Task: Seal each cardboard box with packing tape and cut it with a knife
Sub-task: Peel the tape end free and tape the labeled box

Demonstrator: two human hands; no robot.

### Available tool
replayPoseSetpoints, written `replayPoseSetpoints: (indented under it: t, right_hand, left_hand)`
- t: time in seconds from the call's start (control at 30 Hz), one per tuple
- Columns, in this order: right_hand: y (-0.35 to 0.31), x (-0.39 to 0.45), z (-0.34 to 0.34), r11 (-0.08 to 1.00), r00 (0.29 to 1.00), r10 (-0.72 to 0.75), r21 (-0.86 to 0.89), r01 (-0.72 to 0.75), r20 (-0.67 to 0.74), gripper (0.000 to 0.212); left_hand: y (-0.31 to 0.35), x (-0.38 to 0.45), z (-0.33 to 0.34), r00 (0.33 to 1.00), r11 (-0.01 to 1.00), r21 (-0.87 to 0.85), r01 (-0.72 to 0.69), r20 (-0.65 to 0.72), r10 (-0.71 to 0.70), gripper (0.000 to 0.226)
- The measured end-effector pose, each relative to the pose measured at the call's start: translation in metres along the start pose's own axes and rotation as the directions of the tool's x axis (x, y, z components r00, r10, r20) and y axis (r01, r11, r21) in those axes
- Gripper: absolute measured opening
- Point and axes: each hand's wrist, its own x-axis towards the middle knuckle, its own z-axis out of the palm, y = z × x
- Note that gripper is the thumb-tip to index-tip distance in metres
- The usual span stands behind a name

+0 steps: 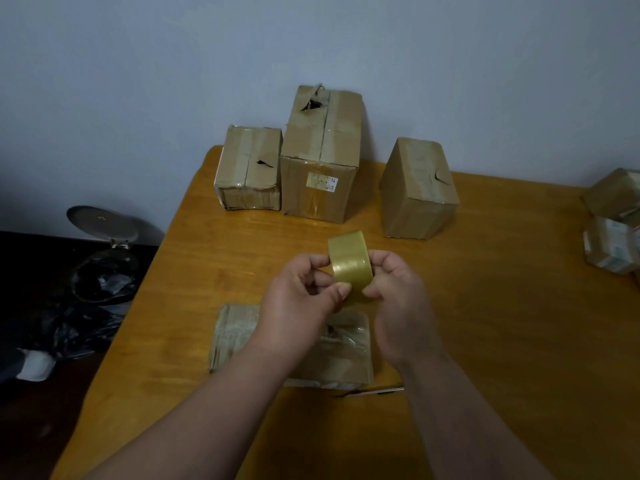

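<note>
Nearest the camera, a knife (372,391) lies on the worktop (485,306) just beside a flat box (239,336), which sits under both forearms with shiny tape already across part of its top. Above that box the left hand (298,299) and right hand (394,306) both grip a tape roll (349,266) held upright in the air, the left thumb pressed on its face and the right fingers curled round its edge. This looks like hunting for the loose end of the tape; the next move calls for peeling that end free and drawing a strip down onto the flat box, then reaching for the knife. Further back stand three closed boxes: a small box (247,168) touching a tall box (322,157) with a torn top, and a third box (417,192) apart to the right. Their contents are hidden. More parcels (613,223) sit at the right edge. Left of the worktop a bin (104,258) stands open, lined with a black bag.
</note>
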Motion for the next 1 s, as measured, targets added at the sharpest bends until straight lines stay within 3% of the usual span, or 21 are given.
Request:
replayPoseSetpoints:
  t: [0.1,0.17,0.23,0.33,0.53,0.77,0.9,1.0]
  right_hand:
    - [-0.002,0.000,-0.006,0.995,0.992,-0.047,-0.077,0.057,0.120,0.037]
    - [-0.002,-0.001,-0.008,0.976,0.986,-0.085,-0.188,0.111,0.142,0.031]
    - [-0.001,-0.002,-0.008,0.946,0.985,-0.110,-0.289,0.145,0.135,0.030]
    - [0.001,-0.003,-0.004,0.899,0.988,-0.110,-0.412,0.146,0.110,0.031]
    - [0.008,-0.003,0.003,0.876,0.993,-0.090,-0.468,0.113,0.071,0.033]
    - [0.007,-0.004,0.007,0.906,0.994,-0.090,-0.409,0.107,0.061,0.033]
    - [0.007,-0.002,0.009,0.900,0.996,-0.050,-0.430,0.074,0.068,0.032]
    - [0.007,0.000,0.010,0.935,0.998,0.013,-0.355,0.013,0.069,0.036]
  left_hand:
    - [0.001,0.001,-0.003,0.999,0.997,-0.074,0.035,-0.017,-0.036,0.054]
    - [0.000,0.004,-0.006,1.000,0.997,0.074,0.004,-0.009,-0.004,0.077]
    - [-0.002,0.009,-0.006,0.997,0.936,0.344,-0.077,0.036,0.069,0.089]
    - [-0.005,0.010,-0.004,0.958,0.730,0.625,-0.277,0.121,0.260,0.079]
    - [-0.010,0.007,-0.008,0.860,0.561,0.694,-0.452,0.172,0.480,0.045]
    - [-0.017,0.008,-0.010,0.757,0.514,0.652,-0.557,0.144,0.637,0.023]
    - [-0.020,0.006,-0.012,0.750,0.498,0.668,-0.553,0.140,0.646,0.024]
    - [-0.024,0.003,-0.012,0.756,0.488,0.675,-0.553,0.161,0.635,0.031]
